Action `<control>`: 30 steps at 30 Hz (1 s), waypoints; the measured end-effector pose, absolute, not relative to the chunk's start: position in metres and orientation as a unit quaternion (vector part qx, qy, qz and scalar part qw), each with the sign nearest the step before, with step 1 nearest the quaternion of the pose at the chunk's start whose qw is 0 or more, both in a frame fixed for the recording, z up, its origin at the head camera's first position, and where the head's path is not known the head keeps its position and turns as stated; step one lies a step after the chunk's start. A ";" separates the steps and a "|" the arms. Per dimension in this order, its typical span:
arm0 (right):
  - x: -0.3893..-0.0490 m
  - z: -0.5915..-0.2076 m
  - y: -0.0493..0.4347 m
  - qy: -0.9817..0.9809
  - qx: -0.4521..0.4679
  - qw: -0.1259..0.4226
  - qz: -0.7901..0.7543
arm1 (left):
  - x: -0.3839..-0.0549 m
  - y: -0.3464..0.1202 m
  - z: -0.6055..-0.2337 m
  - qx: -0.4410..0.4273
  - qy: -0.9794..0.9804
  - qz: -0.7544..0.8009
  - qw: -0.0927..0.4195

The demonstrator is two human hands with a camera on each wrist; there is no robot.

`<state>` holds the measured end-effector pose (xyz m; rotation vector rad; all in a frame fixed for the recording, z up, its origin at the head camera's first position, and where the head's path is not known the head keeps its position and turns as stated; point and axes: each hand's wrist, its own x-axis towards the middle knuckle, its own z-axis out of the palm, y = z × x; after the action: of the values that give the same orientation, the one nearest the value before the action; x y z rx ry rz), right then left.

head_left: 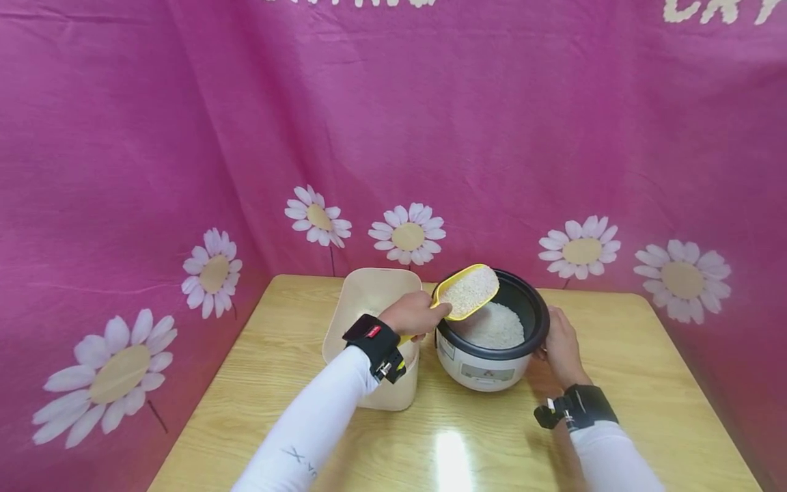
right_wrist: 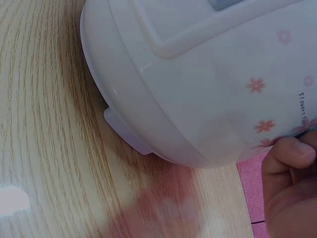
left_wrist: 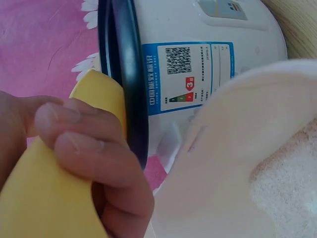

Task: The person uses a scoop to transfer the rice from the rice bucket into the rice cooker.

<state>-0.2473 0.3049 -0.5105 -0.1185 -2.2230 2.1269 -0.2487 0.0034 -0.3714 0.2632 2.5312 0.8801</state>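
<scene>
My left hand (head_left: pixel 413 314) grips the handle of a yellow scoop (left_wrist: pixel 44 198), its fingers curled around it in the left wrist view. White rice (head_left: pixel 471 292) heaps in the scoop, which is over the near left rim of a white rice cooker (head_left: pixel 486 377) with a dark inner wall. More rice (head_left: pixel 499 329) lies inside the cooker, whose lid is off. At the cooker's right side, my right hand (head_left: pixel 562 347) holds on, with curled fingers at its flowered side in the right wrist view; part of that grip is hidden.
A cream container (head_left: pixel 393 398) with rice (left_wrist: pixel 292 193) inside stands left of the cooker, under my left wrist. Both sit on a wooden table (head_left: pixel 258 383). A pink cloth (head_left: pixel 492 137) with daisies hangs behind and along the sides.
</scene>
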 end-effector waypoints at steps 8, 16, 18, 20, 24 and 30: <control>-0.240 -0.496 0.302 -0.728 -0.028 0.027 0.684 | -0.246 0.010 -0.369 0.115 0.936 0.268 0.198; -0.241 -0.499 0.302 -0.730 -0.026 0.017 0.683 | -0.244 0.015 -0.369 0.124 0.948 0.245 0.160; -0.243 -0.504 0.304 -0.727 -0.025 0.016 0.686 | -0.243 0.016 -0.370 0.131 0.955 0.228 0.138; -0.245 -0.508 0.306 -0.728 -0.027 0.016 0.685 | -0.243 0.017 -0.371 0.136 0.960 0.212 0.122; -0.248 -0.512 0.307 -0.733 -0.035 0.020 0.679 | -0.245 0.018 -0.375 0.135 0.964 0.198 0.115; -0.247 -0.512 0.306 -0.739 -0.041 0.028 0.672 | -0.245 0.020 -0.375 0.135 0.967 0.191 0.103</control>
<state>-0.2466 0.3060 -0.5116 -0.1262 -2.2799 2.0756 -0.2451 0.0203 -0.3750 0.3981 2.8540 0.5631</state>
